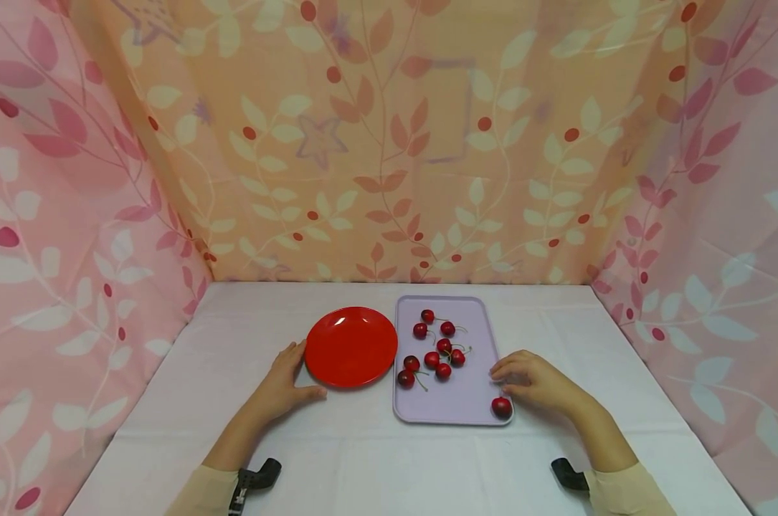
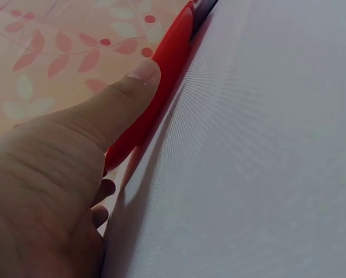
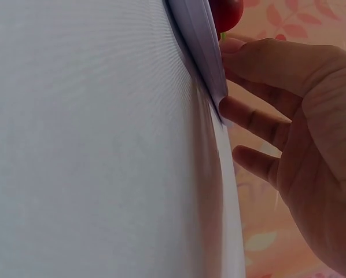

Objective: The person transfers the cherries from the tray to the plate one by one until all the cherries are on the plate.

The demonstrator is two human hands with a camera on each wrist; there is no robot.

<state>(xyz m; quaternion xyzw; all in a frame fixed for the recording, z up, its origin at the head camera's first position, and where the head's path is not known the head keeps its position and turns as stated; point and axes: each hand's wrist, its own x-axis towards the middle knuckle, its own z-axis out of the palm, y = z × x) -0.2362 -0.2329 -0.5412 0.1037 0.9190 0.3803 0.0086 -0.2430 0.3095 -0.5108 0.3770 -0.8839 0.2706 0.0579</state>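
Two hands at a tray of cherries and a plate. The left hand [image 1: 284, 385] stands at the red plate [image 1: 351, 347], its fingers spread from the thumb: the fingers touch the left rim, while the thumb reaches rightward along the near rim. In the left wrist view the thumb lies along the plate's edge. The plate thus occupies the space to the right of and beyond the left fingers, with the lilac tray [image 1: 475, 315] farther to the right.

The right hand [image 1: 543, 383] is at the tray's right edge, its fingers loosely bent and spread, with a gap between thumb and forefinger. The nearest fruit, a lone cherry [image 1: 501, 408], lies in the tray's near right corner, just on the near side of the right thumb tip (its green stem rises toward that thumb; whether the two touch cannot be told). Nine other cherries [image 1: 432, 360] lie on the tray to the left of the right fingers, the farthest of them well beyond the fingertips. Several show stems.

Beneath both sets of fingers extends the table [image 1: 350, 466], covered in white cloth; well beyond them hangs a leaf-patterned curtain [image 1: 376, 86]. Behind the fingers, a black device [image 1: 261, 476] sits at the left sleeve's cuff.
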